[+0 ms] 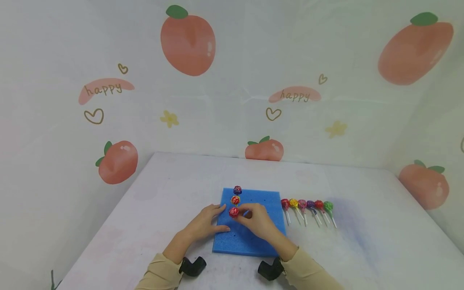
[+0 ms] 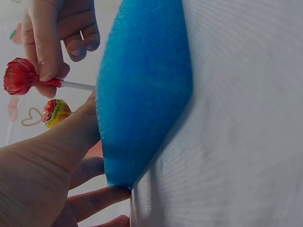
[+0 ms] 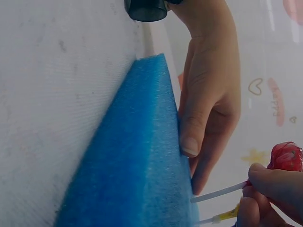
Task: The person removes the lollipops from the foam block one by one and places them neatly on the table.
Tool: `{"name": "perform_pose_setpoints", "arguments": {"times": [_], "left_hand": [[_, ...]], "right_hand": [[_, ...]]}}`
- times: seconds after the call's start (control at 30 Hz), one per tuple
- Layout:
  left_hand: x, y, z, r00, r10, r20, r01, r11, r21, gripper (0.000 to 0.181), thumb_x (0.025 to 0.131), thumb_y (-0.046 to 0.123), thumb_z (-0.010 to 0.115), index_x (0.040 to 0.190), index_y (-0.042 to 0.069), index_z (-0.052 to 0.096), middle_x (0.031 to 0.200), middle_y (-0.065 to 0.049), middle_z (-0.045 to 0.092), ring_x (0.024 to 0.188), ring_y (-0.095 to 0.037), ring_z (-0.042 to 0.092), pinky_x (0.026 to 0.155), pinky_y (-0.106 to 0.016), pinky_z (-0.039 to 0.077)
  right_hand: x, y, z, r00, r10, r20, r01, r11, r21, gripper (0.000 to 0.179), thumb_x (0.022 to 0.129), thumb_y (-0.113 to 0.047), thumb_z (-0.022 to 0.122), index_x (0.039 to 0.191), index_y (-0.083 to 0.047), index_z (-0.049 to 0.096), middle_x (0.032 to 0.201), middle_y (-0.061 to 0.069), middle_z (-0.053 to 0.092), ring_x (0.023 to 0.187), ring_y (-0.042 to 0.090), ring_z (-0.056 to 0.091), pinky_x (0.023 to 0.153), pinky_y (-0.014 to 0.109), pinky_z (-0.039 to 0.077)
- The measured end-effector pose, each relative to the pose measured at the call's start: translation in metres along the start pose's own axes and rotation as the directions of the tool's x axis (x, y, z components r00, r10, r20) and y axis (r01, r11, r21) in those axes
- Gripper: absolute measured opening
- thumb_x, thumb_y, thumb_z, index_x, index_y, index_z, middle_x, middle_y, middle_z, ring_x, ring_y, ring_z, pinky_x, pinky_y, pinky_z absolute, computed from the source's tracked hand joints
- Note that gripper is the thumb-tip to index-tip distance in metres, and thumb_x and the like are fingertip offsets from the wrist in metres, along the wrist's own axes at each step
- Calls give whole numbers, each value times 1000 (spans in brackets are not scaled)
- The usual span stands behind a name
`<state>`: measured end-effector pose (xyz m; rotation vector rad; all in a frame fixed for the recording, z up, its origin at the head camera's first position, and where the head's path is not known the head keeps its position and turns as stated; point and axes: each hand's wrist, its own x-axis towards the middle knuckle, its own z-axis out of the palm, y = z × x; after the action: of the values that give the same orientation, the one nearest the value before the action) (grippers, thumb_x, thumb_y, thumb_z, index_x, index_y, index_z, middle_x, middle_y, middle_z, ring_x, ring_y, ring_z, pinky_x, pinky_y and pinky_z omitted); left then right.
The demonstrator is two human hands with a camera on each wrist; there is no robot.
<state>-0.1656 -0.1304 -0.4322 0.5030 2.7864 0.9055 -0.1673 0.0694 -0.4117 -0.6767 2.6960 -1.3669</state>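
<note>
My right hand [image 1: 258,220] pinches a red-wrapped lollipop [image 1: 233,212] just below its head, between thumb and fingers. In the right wrist view, the white stick's lower end meets the top face of the blue foam block [image 1: 250,243]; whether it has entered the foam I cannot tell. Farther back on the block, a yellow-and-red lollipop [image 1: 235,199] and a dark purple-and-red lollipop [image 1: 237,189] stand in a line with it. My left hand [image 1: 203,222] rests on the block's left side, its thumb and fingers spread, touching the foam edge in the left wrist view.
Right of the block, several lollipops lie in a row on the white table [image 1: 145,241], from a red lollipop [image 1: 285,204] to a green lollipop [image 1: 328,206]. Small holes dot the foam. A fruit-printed white backdrop [image 1: 232,100] rises behind the table.
</note>
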Motion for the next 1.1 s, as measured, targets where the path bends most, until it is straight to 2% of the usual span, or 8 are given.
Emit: {"name": "perform_pose_setpoints", "arguments": {"times": [0.43, 0.93, 1.1], "left_hand": [[-1, 1, -1, 1000, 2, 7, -2, 1000, -5, 75, 80, 41, 70, 139, 4, 43, 143, -22, 42, 136, -43, 32, 108, -58, 31], [1, 0, 1, 1000, -25, 13, 25, 1000, -3, 75, 80, 42, 70, 140, 6, 43, 144, -21, 41, 137, -43, 31, 109, -57, 31], [0, 0, 1, 1000, -26, 10, 26, 1000, 1, 75, 80, 42, 70, 139, 6, 43, 144, -21, 42, 136, -42, 32, 109, -57, 31]], "right_hand": [[-4, -3, -12, 999, 29, -25, -29, 1000, -9, 17, 84, -16, 69, 99, -8, 72, 91, 6, 71, 68, 8, 57, 60, 13, 48], [-8, 5, -22, 998, 15, -54, -16, 1000, -12, 16, 84, -15, 69, 96, -5, 71, 89, 10, 71, 65, 6, 58, 58, 14, 49], [-11, 9, -27, 998, 35, -55, -35, 999, -3, 18, 84, -15, 69, 98, -4, 71, 92, 11, 71, 65, 5, 57, 59, 14, 48]]}}
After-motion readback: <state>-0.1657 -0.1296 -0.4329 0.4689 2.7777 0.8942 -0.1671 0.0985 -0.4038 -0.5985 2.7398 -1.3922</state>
